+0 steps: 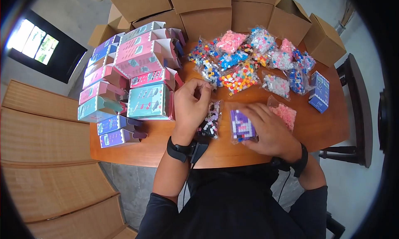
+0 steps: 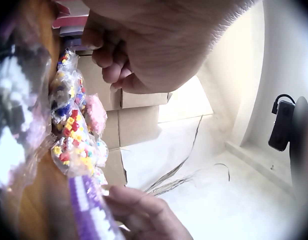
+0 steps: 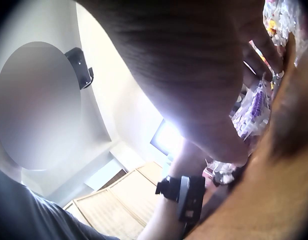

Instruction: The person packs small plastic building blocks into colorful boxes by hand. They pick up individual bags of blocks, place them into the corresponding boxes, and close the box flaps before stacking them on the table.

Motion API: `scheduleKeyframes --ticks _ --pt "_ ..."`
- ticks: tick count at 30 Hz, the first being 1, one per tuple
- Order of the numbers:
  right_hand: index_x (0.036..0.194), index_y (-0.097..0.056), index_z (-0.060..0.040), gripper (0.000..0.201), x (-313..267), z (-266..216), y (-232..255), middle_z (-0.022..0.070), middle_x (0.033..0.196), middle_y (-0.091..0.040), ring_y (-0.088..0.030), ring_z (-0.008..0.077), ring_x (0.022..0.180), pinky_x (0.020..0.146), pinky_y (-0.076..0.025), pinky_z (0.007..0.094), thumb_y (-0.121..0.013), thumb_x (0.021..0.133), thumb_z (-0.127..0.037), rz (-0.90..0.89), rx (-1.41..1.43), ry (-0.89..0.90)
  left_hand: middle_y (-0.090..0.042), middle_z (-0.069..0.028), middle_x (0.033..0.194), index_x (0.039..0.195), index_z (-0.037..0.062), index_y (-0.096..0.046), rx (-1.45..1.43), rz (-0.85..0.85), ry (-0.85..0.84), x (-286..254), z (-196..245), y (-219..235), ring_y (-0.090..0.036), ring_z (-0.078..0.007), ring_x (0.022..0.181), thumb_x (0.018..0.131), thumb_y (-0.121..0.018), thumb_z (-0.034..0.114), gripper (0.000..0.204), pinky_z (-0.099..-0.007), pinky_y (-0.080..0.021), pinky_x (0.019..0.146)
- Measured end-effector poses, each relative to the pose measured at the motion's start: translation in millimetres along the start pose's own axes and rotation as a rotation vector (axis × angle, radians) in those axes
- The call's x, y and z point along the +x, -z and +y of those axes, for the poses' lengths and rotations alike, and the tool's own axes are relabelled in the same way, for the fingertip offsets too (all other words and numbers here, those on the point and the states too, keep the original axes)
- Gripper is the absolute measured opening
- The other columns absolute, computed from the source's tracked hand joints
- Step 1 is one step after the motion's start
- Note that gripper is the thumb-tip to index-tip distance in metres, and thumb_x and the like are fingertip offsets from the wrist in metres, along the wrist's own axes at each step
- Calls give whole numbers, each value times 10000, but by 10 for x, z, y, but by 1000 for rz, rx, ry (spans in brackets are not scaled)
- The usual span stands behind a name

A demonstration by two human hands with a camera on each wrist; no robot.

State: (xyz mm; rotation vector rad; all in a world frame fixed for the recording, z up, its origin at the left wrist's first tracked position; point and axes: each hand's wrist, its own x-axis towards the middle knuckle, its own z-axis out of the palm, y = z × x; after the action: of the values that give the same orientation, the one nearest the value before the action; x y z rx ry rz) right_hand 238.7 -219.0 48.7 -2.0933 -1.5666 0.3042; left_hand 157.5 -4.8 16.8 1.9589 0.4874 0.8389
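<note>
My right hand grips a clear bag of purple and white toy bricks, its fingers over the far edge and its thumb at the near one. In the left wrist view that bag stands up from the table beside the fingers. My left hand is raised with fingers curled in toward the thumb; nothing shows between them. Below it lies a clear bag of black, white and pink bricks, partly covered by the hand in the head view. A bag of pink bricks is behind my right hand.
Stacked colourful boxes fill the table's left side, several with open flaps. Bags of mixed bricks cover the back right. A small blue box stands at the right, and cardboard cartons line the far edge.
</note>
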Motion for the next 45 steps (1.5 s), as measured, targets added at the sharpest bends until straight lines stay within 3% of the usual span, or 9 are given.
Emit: scheduleKeyframes --ticks 4,8,11,15,18,26,34,41,45 --pt "1310 -409 -44 756 236 36 207 167 1229 -506 -469 356 1158 971 -394 428 -742 634 -112 227 -29 78 -602 -5 707 913 -23 -618 -272 -125 147 -27 -27 -3 -515 -67 577 886 -619 134 159 -227 -422 527" --pt "1337 -390 -61 789 420 -4 296 167 1235 -513 -483 370 1152 980 -411 417 -737 629 -70 243 63 77 -607 -5 859 1117 -17 -528 -643 -519 345 -81 162 33 -543 -42 675 901 -637 165 303 -189 -445 581" --pt "1351 -378 -62 774 543 89 135 172 1245 -515 -513 371 1124 926 -460 397 -724 659 -40 322 141 248 -609 -6 869 1109 -19 -537 -680 -533 313 -81 205 55 -565 -47 703 910 -619 140 266 -193 -463 615" --pt "1325 -404 -43 638 548 96 -4 143 1246 -526 -567 262 1066 865 -495 340 -686 753 -13 408 635 60 -639 -40 927 1119 -22 -540 -731 -375 308 -63 182 62 -605 -73 773 905 -618 103 259 -209 -490 656" --pt "1249 -453 3 439 518 323 -64 106 1132 -583 -580 127 975 780 -503 268 -638 853 -40 172 1118 -126 -645 -48 917 1107 -21 -545 -724 -420 320 -80 182 51 -611 -77 775 894 -632 91 256 -216 -498 668" --pt "1036 -539 24 180 526 463 -115 61 875 -616 -598 98 731 608 -495 223 -605 894 -66 71 1200 -167 -631 -51 892 1077 -23 -524 -650 -442 297 -101 184 -10 -605 -90 768 883 -634 53 236 -220 -486 679" --pt "974 -564 -5 137 480 591 -64 34 789 -605 -570 68 635 532 -458 207 -611 897 -108 272 1259 -195 -615 -138 1051 1109 -2 -508 -607 -118 164 14 339 268 -623 -189 920 907 -557 36 211 -293 -508 798" --pt "929 -597 11 130 516 597 -216 1 768 -584 -560 57 685 588 -463 209 -649 841 -69 408 859 -75 -632 -52 931 970 3 -590 -120 -425 113 -409 531 405 -603 -118 854 854 -644 54 138 -255 -477 749" --pt "902 -593 0 111 489 625 -255 -16 776 -551 -501 36 694 597 -424 210 -644 852 -85 434 836 -104 -625 -70 875 922 5 -592 34 -446 111 -490 520 349 -612 -112 747 845 -652 64 114 -261 -481 644"
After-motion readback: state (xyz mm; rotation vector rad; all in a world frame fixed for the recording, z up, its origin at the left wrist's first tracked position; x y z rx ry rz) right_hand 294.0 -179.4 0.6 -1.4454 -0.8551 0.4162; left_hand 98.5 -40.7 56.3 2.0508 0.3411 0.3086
